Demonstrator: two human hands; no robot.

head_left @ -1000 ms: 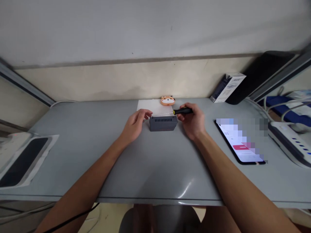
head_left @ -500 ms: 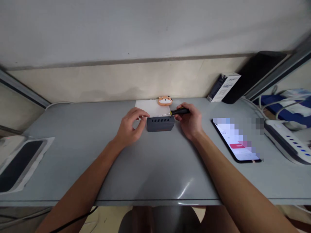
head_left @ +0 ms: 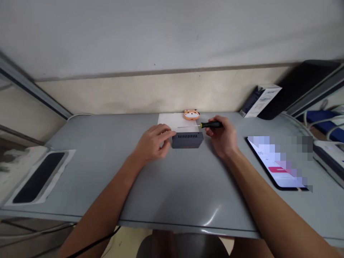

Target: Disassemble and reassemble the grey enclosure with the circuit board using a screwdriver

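A dark grey box with a row of slots along its top [head_left: 187, 143] stands on the grey table in front of me. My left hand [head_left: 153, 144] is at its left end, the index fingertip touching the top corner and the thumb apart below. In my right hand [head_left: 223, 139] is a screwdriver [head_left: 211, 124] with a black handle and a yellow collar. It lies nearly level, its thin shaft pointing left just behind and above the box. The shaft's tip is clear of both the box and my left fingers.
Behind the box lie a white sheet [head_left: 169, 120] and a small orange animal-faced case [head_left: 191, 115]. A lit phone [head_left: 279, 168] lies to the right, near a power strip [head_left: 329, 157]. A carton [head_left: 260, 100] leans by a black cylinder [head_left: 292, 86]. A dark flat panel [head_left: 40, 177] lies left.
The view has shifted left. My left index finger now stretches onto the box's top corner, where the fingers were bent near the screwdriver's tip. The shaft has lifted away from the box and left hand.
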